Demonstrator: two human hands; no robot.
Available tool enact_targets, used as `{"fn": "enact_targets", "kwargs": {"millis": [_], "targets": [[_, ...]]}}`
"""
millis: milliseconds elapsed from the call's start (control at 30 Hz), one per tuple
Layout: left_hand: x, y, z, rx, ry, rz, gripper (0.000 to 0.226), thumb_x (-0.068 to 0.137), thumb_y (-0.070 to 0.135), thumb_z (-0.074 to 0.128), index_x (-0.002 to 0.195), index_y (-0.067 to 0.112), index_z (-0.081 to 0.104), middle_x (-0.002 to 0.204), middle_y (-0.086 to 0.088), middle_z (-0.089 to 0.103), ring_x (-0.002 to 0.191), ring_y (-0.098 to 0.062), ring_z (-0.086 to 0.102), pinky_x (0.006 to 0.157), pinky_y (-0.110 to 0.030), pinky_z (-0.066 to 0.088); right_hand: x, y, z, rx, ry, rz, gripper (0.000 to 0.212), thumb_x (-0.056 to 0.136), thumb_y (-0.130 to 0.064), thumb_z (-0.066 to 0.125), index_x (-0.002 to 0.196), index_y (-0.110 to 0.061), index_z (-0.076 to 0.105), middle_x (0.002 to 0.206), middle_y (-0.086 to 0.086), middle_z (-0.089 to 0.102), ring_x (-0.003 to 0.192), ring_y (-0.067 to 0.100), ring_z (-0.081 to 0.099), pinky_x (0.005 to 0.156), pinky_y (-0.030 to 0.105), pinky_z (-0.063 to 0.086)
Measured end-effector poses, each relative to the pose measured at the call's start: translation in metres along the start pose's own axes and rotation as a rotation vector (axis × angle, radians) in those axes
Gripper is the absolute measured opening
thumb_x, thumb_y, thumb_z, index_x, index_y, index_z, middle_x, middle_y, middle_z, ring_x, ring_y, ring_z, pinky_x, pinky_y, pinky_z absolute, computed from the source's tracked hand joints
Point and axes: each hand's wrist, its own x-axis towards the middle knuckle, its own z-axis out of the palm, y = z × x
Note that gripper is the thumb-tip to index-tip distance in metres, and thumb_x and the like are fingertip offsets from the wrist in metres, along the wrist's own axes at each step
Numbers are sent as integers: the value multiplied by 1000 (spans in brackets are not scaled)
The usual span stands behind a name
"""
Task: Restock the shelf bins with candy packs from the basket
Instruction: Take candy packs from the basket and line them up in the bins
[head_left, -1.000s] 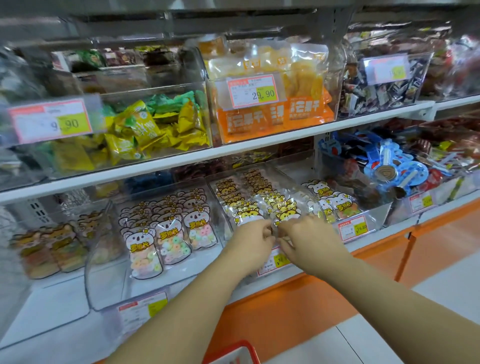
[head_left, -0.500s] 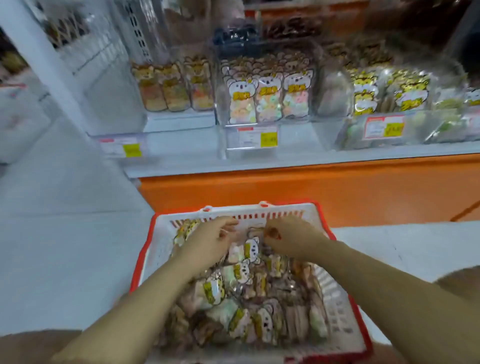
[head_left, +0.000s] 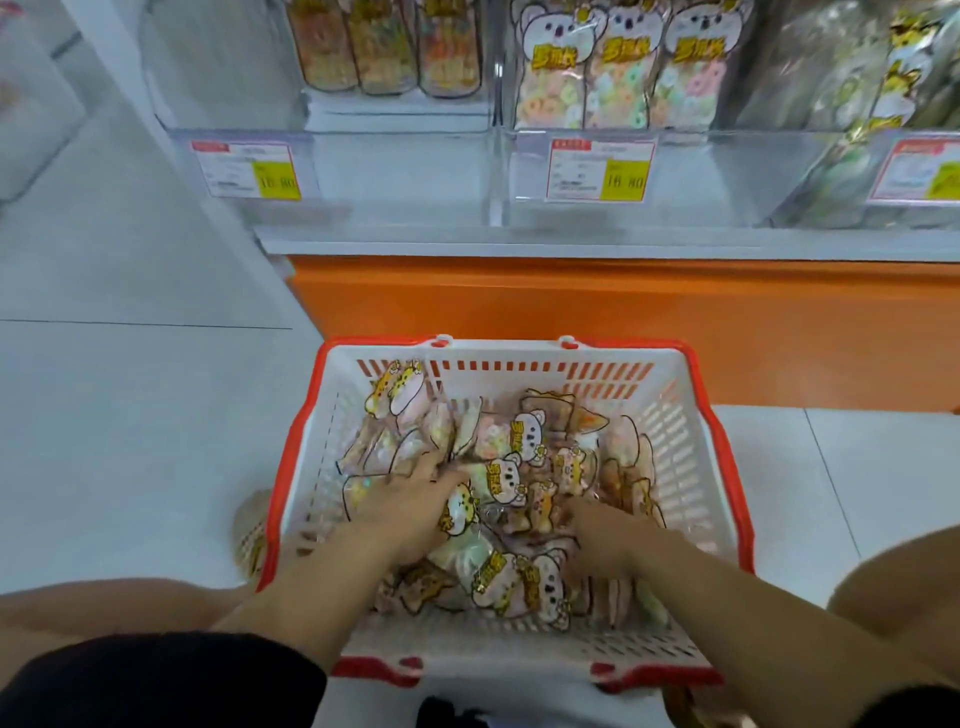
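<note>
white floor tiles carried one basket (head_left: 498, 343) below three bins (head_left: 395, 171). left hand (head_left: 410, 514) lay spread flat on the heaped packs (head_left: 524, 434), too many to count, directly under both hands. right hand (head_left: 608, 540) sat sunk among them nearer the right wall, fingers buried, grip untellable.

We saw a white tiled floor (head_left: 130, 415) running up to an orange base panel (head_left: 623, 322). Above it hung three price labels: one at left (head_left: 247, 169), one in the middle (head_left: 600, 169), one at right (head_left: 919, 174), each with a yellow patch.
</note>
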Motion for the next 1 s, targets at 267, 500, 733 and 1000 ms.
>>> {"fn": "enact_targets", "kwargs": {"millis": [267,500,733,1000], "targets": [[5,9,9,51,-55,1,84,87,16,60,155,35,14,158,-9,20,141,-36,33,111,-54,36,-7,-10,7,-103,-83,-177,21,88,-20,64,105,-7,63,91,5,60,83,23,58,66,32,47],[0,28,13,119,31,169,95,82,1,56,156,41,12,165,0,-15,152,-31,-18,121,-62,-2,-15,-2,-20,472,120,-185,48,99,-28,57,55,-18,40,55,-2,33,51,14,29,60,30,32],[-1,40,24,407,6,264,64,94,12,55,150,30,29,165,-11,5,153,-40,-7,117,-71,-3,-27,21,-17,83,-122,2,53,89,-19,65,140,-18,50,138,2,52,119,21,51,92,23,46],[-5,40,19,354,-12,268,53,92,11,54,141,28,46,159,-12,17,153,-38,-1,119,-68,5,-27,26,-5,-122,-107,17,67,79,-9,76,138,-23,48,142,3,49,125,26,50,99,37,47]]}}
